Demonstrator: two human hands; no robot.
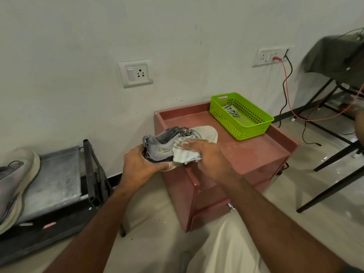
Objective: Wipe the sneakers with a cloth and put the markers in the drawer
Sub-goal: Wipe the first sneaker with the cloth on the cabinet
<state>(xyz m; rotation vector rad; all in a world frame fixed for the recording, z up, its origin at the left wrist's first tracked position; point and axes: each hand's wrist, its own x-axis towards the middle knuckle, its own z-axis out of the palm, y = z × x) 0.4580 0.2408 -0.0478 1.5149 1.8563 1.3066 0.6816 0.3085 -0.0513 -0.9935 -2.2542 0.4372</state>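
A grey sneaker [160,143] with a green logo on its side is held above the near left corner of the red drawer cabinet [254,154]. My left hand [138,163] grips it at the heel and sole. My right hand [204,152] presses a crumpled white cloth [182,152] against the sneaker's side. A pale rounded shape, perhaps the sneaker's toe, shows behind my right hand. A second silvery sneaker [13,178] rests on the low rack at the far left. No markers are clearly visible; some small grey items lie in the green basket [241,117].
The cabinet's drawers [212,203] look shut, with a metal knob at the front. A low black rack [65,186] stands left. A black-framed table [338,119] and trailing cables stand to the right. Wall sockets are behind. My pale trouser leg fills the bottom centre.
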